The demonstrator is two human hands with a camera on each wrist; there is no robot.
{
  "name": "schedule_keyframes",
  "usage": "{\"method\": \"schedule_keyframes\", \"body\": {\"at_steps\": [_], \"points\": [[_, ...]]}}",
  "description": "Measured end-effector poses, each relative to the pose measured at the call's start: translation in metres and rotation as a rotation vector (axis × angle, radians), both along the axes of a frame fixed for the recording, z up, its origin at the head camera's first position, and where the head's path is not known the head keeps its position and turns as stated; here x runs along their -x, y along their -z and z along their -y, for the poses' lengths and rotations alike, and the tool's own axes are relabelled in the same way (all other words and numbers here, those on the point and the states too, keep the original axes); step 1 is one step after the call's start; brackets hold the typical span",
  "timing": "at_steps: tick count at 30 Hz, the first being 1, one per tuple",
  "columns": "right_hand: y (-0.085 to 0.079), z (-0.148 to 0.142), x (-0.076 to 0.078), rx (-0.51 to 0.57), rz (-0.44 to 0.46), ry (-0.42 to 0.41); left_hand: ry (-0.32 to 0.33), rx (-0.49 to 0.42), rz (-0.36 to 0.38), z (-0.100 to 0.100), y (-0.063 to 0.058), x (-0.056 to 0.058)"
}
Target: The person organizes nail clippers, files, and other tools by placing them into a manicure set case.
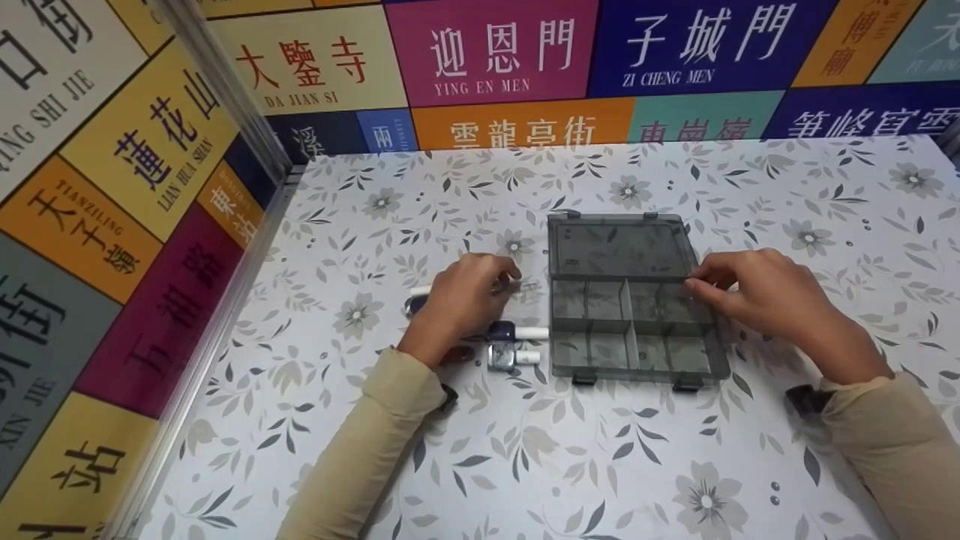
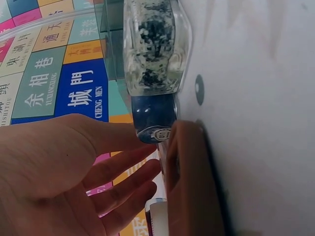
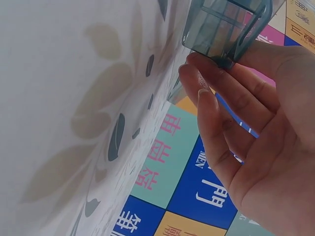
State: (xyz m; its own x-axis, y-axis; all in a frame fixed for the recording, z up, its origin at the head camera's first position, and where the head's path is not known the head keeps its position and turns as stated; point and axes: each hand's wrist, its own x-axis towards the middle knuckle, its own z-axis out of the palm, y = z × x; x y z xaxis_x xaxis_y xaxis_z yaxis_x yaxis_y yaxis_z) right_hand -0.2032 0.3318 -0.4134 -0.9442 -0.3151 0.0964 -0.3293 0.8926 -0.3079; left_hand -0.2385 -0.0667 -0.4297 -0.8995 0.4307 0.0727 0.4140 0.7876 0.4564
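A smoky clear divided storage box [image 1: 637,373] lies with its lid [image 1: 622,247] folded back. My right hand [image 1: 765,300] pinches the box's right edge near the hinge; in the right wrist view, fingertips touch the box corner [image 3: 206,34]. Left of the box, my left hand [image 1: 469,292] hovers over nail polish bottles with its fingers loosely bent. Under it lie a dark bottle [image 1: 501,331] with a white cap and a glittery clear bottle [image 1: 502,355]. Close in the left wrist view are flecked glass [image 2: 155,44], a dark blue bottle [image 2: 153,115] and a brown slotted piece [image 2: 192,182].
Another white cap [image 1: 421,290] and a dark bottle [image 1: 412,306] show beyond the left wrist. The floral-patterned table [image 1: 480,457] meets a wall of coloured sign panels [image 1: 502,60] at the back and a side panel [image 1: 112,247] at left.
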Motion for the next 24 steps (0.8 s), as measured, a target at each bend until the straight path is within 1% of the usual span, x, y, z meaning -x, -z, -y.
{"method": "schedule_keyframes", "body": {"at_steps": [4, 10, 18, 24], "points": [[0.0008, -0.0008, 0.0006, 0.001, -0.003, -0.004, -0.001, -0.003, -0.007, 0.0001, 0.0011, 0.0005], [0.0023, -0.0020, 0.0019, 0.019, -0.021, -0.018, -0.008, 0.005, 0.006, -0.0011, 0.0018, 0.0011], [0.0019, -0.0019, 0.0014, 0.021, -0.016, -0.018, 0.004, -0.005, 0.022, -0.0021, 0.0025, 0.0008], [0.0013, -0.0012, 0.0005, 0.015, -0.015, -0.017, 0.009, 0.011, 0.005, -0.0027, 0.0031, -0.0001]]}}
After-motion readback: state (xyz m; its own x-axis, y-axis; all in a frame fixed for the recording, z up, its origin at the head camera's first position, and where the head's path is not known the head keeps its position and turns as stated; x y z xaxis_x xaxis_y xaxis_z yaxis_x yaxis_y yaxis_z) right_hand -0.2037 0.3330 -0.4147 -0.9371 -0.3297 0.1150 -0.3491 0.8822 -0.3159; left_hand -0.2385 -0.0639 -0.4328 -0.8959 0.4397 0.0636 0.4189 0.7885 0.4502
